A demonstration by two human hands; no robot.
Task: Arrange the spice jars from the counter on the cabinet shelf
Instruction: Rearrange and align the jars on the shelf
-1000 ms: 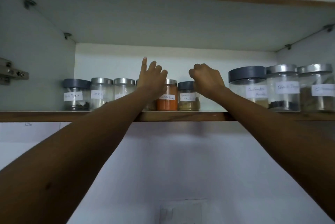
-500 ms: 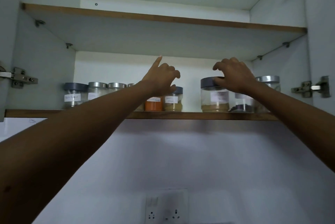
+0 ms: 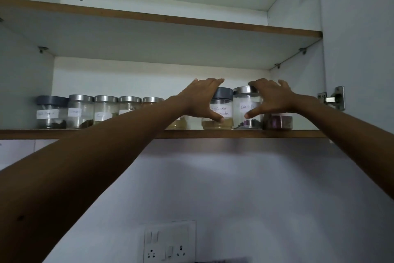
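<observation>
Just right of the frame's centre, the left hand's fingers [image 3: 213,85] lie close together, curved over the grey lid of the coriander jar [image 3: 220,113], while its thumb stretches well apart from them and presses the glass below the label. The left hand [image 3: 201,101] thus spans the jar from lid to lower front, gripping it. Beside it, the right hand's fingers [image 3: 259,84] are slightly spread over the lid of the big steel-lidded jar [image 3: 243,100], with the thumb reaching low across the glass front. The right hand [image 3: 276,98] grips that jar the same way.

Both jars stand upright and touching on the cabinet shelf [image 3: 42,134]. A dark-filled jar [image 3: 278,122] shows under the right wrist, and a yellow-filled jar [image 3: 177,124] under the left. A row of small jars [image 3: 93,111] fills the shelf's left part. A hinge [image 3: 332,98] sits at the right edge and a socket plate [image 3: 170,243] at bottom centre.
</observation>
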